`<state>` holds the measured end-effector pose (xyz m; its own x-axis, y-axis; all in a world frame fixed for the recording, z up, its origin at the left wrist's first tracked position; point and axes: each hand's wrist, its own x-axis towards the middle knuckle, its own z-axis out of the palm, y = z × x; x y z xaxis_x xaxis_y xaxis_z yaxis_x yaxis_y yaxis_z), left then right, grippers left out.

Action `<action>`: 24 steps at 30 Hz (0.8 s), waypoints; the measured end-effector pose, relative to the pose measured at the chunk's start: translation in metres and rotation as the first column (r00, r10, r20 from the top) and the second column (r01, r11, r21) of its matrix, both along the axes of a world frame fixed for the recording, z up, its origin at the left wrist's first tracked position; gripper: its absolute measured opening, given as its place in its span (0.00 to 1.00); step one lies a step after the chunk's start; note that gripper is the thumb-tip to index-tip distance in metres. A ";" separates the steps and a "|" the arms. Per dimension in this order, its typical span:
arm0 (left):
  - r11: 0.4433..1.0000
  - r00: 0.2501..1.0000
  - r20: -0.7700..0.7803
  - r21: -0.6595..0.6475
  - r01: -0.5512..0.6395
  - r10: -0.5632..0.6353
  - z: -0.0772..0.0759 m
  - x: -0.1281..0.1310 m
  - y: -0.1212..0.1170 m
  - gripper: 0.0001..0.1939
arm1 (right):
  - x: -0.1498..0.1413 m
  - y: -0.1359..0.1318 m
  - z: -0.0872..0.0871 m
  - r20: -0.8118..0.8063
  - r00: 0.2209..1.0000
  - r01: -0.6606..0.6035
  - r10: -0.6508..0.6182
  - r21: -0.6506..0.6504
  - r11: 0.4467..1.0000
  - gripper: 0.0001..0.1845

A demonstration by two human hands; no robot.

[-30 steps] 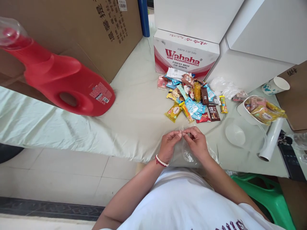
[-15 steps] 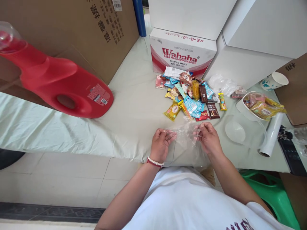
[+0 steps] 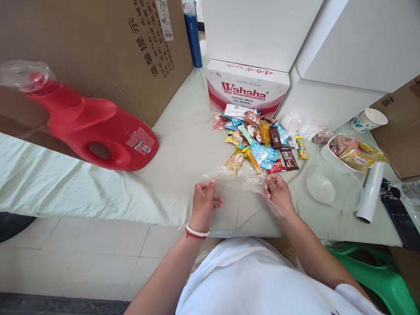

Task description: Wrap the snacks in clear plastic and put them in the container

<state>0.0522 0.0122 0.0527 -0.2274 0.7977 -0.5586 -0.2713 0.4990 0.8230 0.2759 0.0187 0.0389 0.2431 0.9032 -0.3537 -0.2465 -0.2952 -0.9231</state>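
Note:
A thin clear plastic bag is stretched sideways between my two hands, low over the table. My left hand, wearing a beaded bracelet, has its thumb raised and fingers curled at the bag's left end. At the opposite end, my right hand pinches the film, and a loose flap hangs down by the wrist. Just beyond the bag lies a pile of wrapped snacks in blue, yellow, brown and red wrappers. The film partly covers a yellow-wrapped snack at the pile's near edge.
Behind the pile stands a Wahaha water carton. A red jug leans at left by a large cardboard box. On the right are a white container of snacks, a clear lid, a plastic roll and a paper cup.
My left hand has moved left, away from my right hand. The bag, bunched between them before, is now spread wider and lies nearer the snack pile. The view has tilted slightly upward.

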 end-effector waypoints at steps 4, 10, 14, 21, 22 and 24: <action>0.967 0.975 0.126 -0.159 0.200 -0.181 0.005 0.014 -0.021 0.34 | -0.021 -0.012 0.004 0.065 0.997 -0.049 0.043 0.088 0.995 0.24; 0.966 0.969 0.151 -0.141 0.219 -0.197 -0.004 0.029 -0.008 0.24 | -0.045 -0.035 0.006 0.141 0.968 -0.227 0.208 0.135 0.965 0.20; 0.995 0.992 0.109 -0.069 0.067 -0.059 -0.013 0.024 0.001 0.13 | -0.031 -0.029 0.006 0.068 0.985 -0.166 0.160 0.105 0.981 0.21; 0.999 0.997 0.081 -0.040 0.008 -0.004 -0.008 0.016 -0.001 0.17 | 0.016 -0.009 0.010 -0.032 0.999 0.023 -0.021 0.066 0.998 0.24; 0.998 0.995 0.080 -0.010 0.066 -0.065 -0.006 0.020 -0.003 0.20 | 0.015 -0.009 0.009 -0.024 1.000 0.016 -0.015 0.071 0.997 0.23; 0.981 0.979 0.067 0.039 0.188 -0.190 -0.004 0.033 -0.006 0.23 | 0.006 -0.012 0.007 -0.014 1.000 -0.010 0.011 0.081 0.997 0.23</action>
<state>0.0853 0.0063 0.0488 -0.0319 0.8406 -0.5407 -0.2319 0.5200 0.8221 0.2820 0.0068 0.0457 0.2288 0.9314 -0.2830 -0.2578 -0.2223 -0.9403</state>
